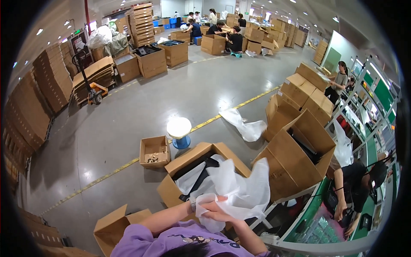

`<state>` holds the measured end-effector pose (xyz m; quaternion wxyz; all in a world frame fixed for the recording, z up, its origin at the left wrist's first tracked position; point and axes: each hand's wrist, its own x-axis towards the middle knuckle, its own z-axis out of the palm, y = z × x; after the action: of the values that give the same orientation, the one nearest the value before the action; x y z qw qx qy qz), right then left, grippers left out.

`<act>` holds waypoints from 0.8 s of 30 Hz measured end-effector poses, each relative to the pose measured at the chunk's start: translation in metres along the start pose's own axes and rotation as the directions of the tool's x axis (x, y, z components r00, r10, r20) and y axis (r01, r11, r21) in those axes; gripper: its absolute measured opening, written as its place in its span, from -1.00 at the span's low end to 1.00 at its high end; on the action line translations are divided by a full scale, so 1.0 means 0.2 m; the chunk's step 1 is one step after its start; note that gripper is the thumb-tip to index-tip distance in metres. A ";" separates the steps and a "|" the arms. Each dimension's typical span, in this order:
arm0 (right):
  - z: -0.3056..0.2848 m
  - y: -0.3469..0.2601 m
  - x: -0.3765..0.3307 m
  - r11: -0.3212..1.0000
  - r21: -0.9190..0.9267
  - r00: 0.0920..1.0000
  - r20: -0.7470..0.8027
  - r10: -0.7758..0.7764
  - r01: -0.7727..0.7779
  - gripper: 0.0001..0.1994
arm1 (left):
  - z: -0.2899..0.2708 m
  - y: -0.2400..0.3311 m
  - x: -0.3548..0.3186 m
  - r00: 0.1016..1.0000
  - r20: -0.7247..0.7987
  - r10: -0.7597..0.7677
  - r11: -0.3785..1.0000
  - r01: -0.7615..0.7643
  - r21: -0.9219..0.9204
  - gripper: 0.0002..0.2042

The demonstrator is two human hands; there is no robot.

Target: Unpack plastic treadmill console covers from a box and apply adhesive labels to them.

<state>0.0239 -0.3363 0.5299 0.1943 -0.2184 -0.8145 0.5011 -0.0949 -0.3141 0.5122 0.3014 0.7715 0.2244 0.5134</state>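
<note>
A thin white foam sheet (pixel 237 188) is bunched up in front of me, spread over the near side of an open cardboard box (pixel 231 155). My right hand (pixel 216 212) grips a fold of it with bent fingers. Close beside, my left hand (pixel 207 200), with a band on the wrist, holds the same sheet; folds cover most of that hand. Inside the box lie black long parts (pixel 200 179) and more white foam wrapping. Whether anything is inside the bunched sheet cannot be seen.
Beyond the box are a small carton (pixel 155 152) with small pieces and a round stool (pixel 180 130). Tall open cartons (pixel 295 158) stand to the right. A co-worker (pixel 359 188) bends over a green bench (pixel 299 222) at lower right. Another open carton (pixel 113 225) is at lower left.
</note>
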 end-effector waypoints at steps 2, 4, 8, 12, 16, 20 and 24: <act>-0.06 -0.22 0.04 0.996 0.001 0.996 0.030 0.084 -0.084 -0.69 | -0.08 0.03 -0.05 0.999 0.001 -0.046 0.998 0.046 0.031 -0.68; -0.12 -0.41 0.05 0.986 0.007 0.984 0.061 0.165 -0.165 -0.61 | -0.13 0.05 -0.04 0.995 0.003 -0.100 0.993 0.100 0.065 -0.68; -0.33 -0.51 0.01 0.961 -0.277 0.916 -0.392 -0.087 -0.027 -0.39 | -0.36 0.10 -0.17 0.973 0.032 -0.226 0.969 0.222 0.109 -0.68; -0.22 -0.14 0.07 0.991 -0.136 0.978 -0.206 -0.017 -0.012 -0.17 | -0.61 0.18 -0.34 0.930 0.031 -0.367 0.919 0.357 0.166 -0.68; 0.14 0.18 0.00 0.801 0.424 0.905 0.241 0.350 -0.423 -0.17 | -0.76 0.20 -0.32 0.877 0.015 -0.479 0.858 0.465 0.220 -0.69; 0.43 0.28 0.16 0.823 0.486 0.955 0.104 0.278 -0.293 -0.20 | -0.79 0.24 -0.26 0.814 -0.026 -0.581 0.778 0.564 0.276 -0.69; 0.55 0.42 0.19 0.826 0.534 0.977 -0.002 0.211 -0.178 -0.23 | -0.94 0.32 -0.45 0.721 -0.097 -0.686 0.670 0.679 0.300 -0.69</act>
<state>-0.0526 -0.3623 0.4111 0.2197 -0.2530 -0.6112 0.7170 -0.3006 -0.3748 0.5516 0.3467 0.6754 0.5714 0.3117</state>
